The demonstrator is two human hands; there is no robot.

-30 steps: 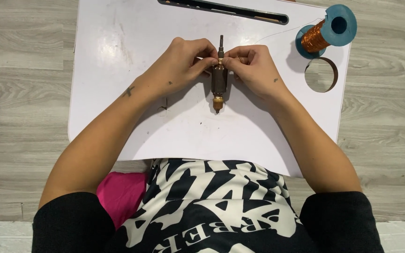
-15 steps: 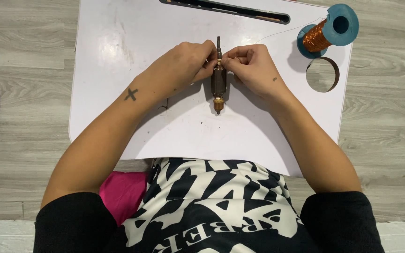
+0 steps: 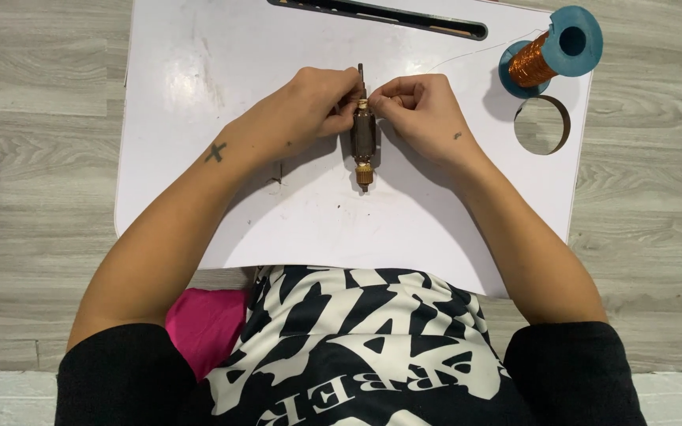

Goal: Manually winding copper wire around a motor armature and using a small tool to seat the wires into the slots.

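The person wears a black top with short black sleeves and large white lettering across the front, has a small dark cross-shaped mark on the forearm behind the left hand (image 3: 309, 110), a tiny dark dot on the right hand (image 3: 424, 114), and bare forearms.

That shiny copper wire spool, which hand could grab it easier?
Probably the right hand. The copper wire spool lies at the tray's far right corner, on that hand's side. The left hand would have to cross the motor rotor.
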